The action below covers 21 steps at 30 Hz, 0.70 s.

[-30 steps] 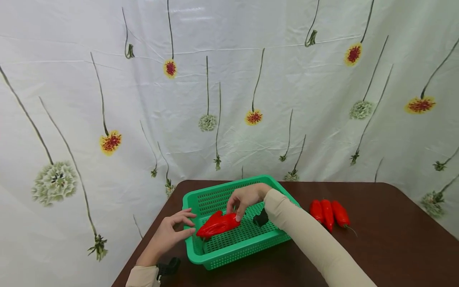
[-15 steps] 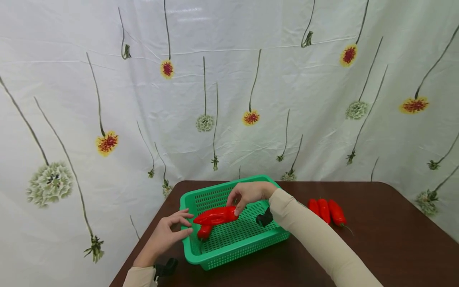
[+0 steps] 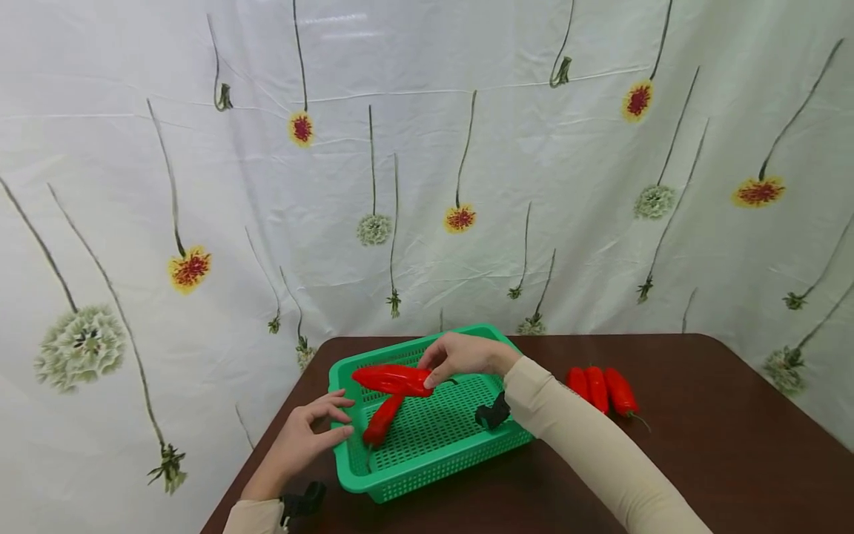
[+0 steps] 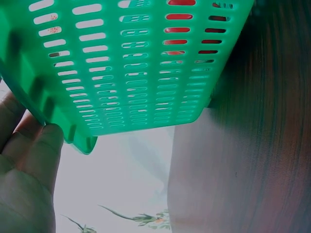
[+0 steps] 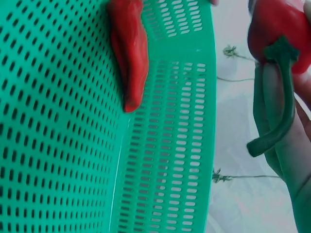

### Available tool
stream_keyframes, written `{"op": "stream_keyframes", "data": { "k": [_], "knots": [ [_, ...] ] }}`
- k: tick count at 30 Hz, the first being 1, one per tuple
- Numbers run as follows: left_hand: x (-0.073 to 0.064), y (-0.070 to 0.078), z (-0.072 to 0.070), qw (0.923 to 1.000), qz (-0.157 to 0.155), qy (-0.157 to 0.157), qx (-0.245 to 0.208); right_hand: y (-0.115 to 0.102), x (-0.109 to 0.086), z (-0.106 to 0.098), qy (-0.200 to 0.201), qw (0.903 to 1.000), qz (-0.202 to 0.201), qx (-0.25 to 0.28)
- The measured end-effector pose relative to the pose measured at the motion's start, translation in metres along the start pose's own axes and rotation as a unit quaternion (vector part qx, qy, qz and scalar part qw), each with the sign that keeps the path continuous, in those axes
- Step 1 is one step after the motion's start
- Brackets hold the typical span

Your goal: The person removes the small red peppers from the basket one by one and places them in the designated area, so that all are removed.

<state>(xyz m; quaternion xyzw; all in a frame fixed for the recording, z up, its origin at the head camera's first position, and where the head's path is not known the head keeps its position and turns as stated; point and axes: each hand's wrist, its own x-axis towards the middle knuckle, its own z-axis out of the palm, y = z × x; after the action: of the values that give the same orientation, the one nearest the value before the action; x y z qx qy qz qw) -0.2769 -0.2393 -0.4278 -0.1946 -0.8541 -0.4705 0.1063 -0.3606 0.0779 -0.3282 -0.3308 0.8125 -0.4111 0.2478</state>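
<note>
Between the thumb and fingers of my right hand (image 3: 460,354) is a red chili pepper (image 3: 390,379), gripped near its stem end. It lies roughly level above the green plastic basket (image 3: 427,475), its tip pointing left. The right wrist view shows its curved green stem (image 5: 286,102). Below it, a second red pepper (image 3: 382,421) rests inside the basket near the left wall. My left hand (image 3: 300,441) stands at the basket's left rim with fingers loosely spread. In the left wrist view its fingers (image 4: 46,150) reach the outside of that rim, apparently touching it.
Three more red peppers (image 3: 597,387) lie side by side on the dark brown table (image 3: 720,445), right of the basket and partly behind the right sleeve (image 3: 587,437). A white flower-printed cloth (image 3: 427,148) hangs behind the table.
The right hand has raised its pepper up and away from the basket floor, uncovering more of the pepper below. The left hand stays by the rim. The head view has shifted slightly.
</note>
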Motion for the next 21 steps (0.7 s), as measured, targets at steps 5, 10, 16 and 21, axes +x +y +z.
{"op": "stream_keyframes", "data": {
  "k": [5, 10, 16, 21],
  "knots": [
    [-0.001, 0.0, 0.001, 1.0, 0.007, 0.001, 0.002, -0.002, -0.007, 0.003, 0.024, 0.9985, -0.001, 0.048],
    [0.001, -0.003, 0.0, 0.9999, 0.009, 0.003, 0.01, -0.003, -0.015, 0.003, 0.051, 0.9956, -0.001, 0.079],
    [0.001, -0.003, 0.001, 0.9999, 0.006, 0.005, 0.015, -0.002, -0.026, 0.003, 0.087, 0.9892, 0.008, 0.118],
    [0.001, -0.001, 0.002, 0.9999, 0.017, 0.004, -0.002, 0.001, -0.035, 0.003, 0.11, 0.9843, 0.005, 0.138]
  ]
}}
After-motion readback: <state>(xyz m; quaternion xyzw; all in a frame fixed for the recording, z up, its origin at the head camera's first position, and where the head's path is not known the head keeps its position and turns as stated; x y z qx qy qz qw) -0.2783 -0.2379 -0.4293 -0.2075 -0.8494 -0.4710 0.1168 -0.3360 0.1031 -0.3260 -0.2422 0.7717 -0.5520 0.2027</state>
